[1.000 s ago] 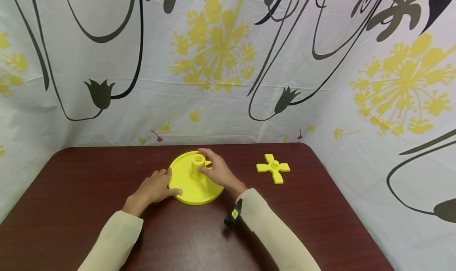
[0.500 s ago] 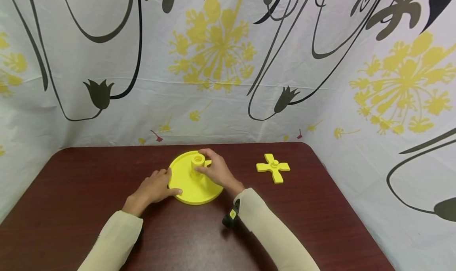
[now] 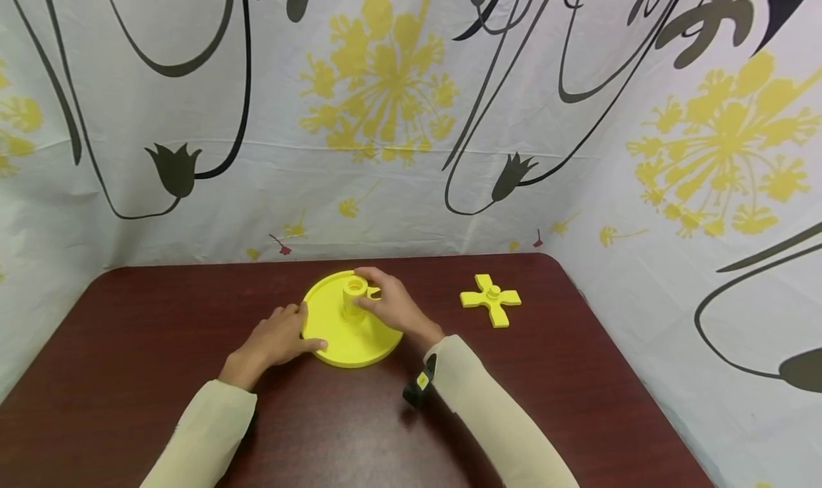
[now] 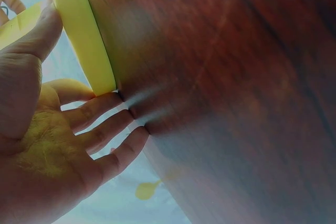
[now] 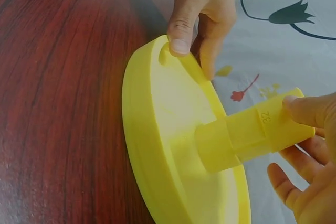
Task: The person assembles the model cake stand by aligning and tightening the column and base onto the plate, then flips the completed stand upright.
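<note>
A yellow round base (image 3: 353, 345) with a raised rim lies on the table. From its middle rises a yellow hollow post (image 3: 352, 305), stepped along its length and marked "32" in the right wrist view. My left hand (image 3: 277, 337) grips the base's left rim, thumb over the top edge and index finger against the outside. In the left wrist view, the other fingertips of that hand reach down to the tabletop beside the rim. My right hand (image 3: 397, 308) holds the upper end of the post between thumb and fingers.
Right of the base, a yellow four-armed cross piece (image 3: 493, 301) with a small round knob lies flat on the dark red-brown table (image 3: 334, 424). A white cloth (image 3: 398, 217) with a flower print hangs behind the table's far edge and along its right side.
Both hands keep the same holds on the rim and the post. The head view has shifted very slightly; the cross piece stays in its place.
</note>
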The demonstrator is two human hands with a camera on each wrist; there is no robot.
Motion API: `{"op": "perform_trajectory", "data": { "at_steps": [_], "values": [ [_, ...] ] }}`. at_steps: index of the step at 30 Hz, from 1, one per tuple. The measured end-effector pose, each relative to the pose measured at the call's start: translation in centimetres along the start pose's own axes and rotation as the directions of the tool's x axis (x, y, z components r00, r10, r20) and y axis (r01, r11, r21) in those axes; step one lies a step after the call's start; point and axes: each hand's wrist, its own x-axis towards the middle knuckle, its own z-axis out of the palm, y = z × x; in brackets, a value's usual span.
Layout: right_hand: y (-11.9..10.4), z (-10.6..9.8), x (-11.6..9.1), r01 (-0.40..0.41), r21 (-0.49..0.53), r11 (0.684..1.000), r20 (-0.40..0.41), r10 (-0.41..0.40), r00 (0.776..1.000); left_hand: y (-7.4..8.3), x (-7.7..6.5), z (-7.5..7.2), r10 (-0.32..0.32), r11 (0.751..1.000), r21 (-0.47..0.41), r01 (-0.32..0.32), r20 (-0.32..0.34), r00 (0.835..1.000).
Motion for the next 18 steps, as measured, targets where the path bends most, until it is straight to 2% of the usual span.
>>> {"op": "perform_trajectory", "data": {
  "at_steps": [6,11,15,18],
  "values": [
    [-0.08,0.56,0.01,-0.063,-0.024,0.998,-0.066,0.061,0.996,-0.01,-0.02,0.03,-0.001,1.000,0.000,0.001,0.004,1.000],
    [-0.35,0.93,0.00,-0.090,-0.059,0.994,-0.116,0.083,0.990,0.02,-0.01,0.02,0.000,1.000,0.000,0.000,0.003,1.000],
    [-0.21,1.07,0.00,-0.094,-0.065,0.993,-0.107,0.086,0.991,-0.05,-0.02,-0.01,0.006,1.000,0.006,-0.006,0.000,1.000],
    [0.05,0.95,-0.05,-0.086,-0.021,0.996,-0.068,0.084,0.994,-0.05,-0.03,-0.03,0.008,1.000,0.011,-0.008,-0.001,1.000]
  ]
}}
